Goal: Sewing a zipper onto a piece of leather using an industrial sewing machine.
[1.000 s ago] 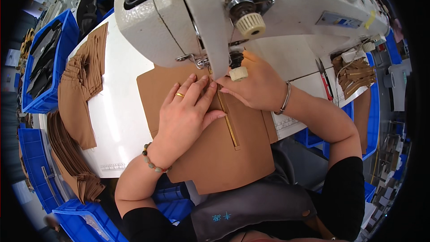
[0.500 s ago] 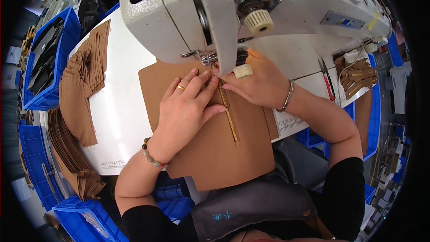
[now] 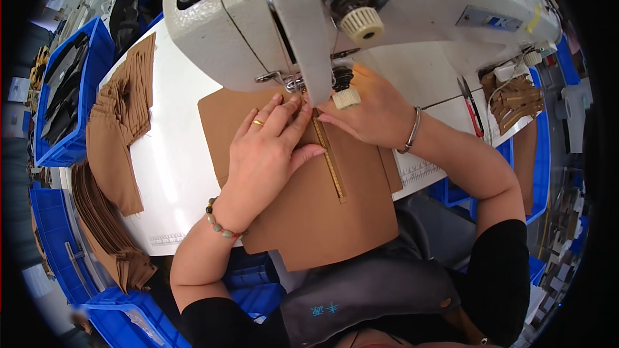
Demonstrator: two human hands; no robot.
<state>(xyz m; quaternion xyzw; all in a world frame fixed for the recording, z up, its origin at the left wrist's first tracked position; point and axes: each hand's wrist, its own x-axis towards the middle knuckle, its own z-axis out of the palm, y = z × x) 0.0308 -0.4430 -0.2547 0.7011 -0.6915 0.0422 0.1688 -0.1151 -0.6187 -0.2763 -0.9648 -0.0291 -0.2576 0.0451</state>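
A brown fabric panel (image 3: 309,225) with a gold-toothed zipper (image 3: 327,156) set into it lies beneath the head of a white sewing machine (image 3: 219,45). My left hand (image 3: 267,148) rests on the panel left of the zipper, fingers stretched toward the presser foot (image 3: 294,82) and thumb reaching to the zipper's edge. To the right of the foot, my right hand (image 3: 377,113) is curled over the panel, its thumb and forefinger close to the zipper's far end. The machine head and its knob (image 3: 347,98) cover part of those fingers, so what they pinch is hidden.
Stacked brown pieces (image 3: 119,129) lie on the white table (image 3: 174,174), with more (image 3: 106,225) at its left edge. A blue bin (image 3: 74,93) of dark pieces stands beyond. At right are red-handled snips (image 3: 476,116) and bundled brown strips (image 3: 516,100).
The brown panel has edged slightly farther under the machine head. Both hands keep nearly the same pose beside the presser foot. The whole view has shifted a little.
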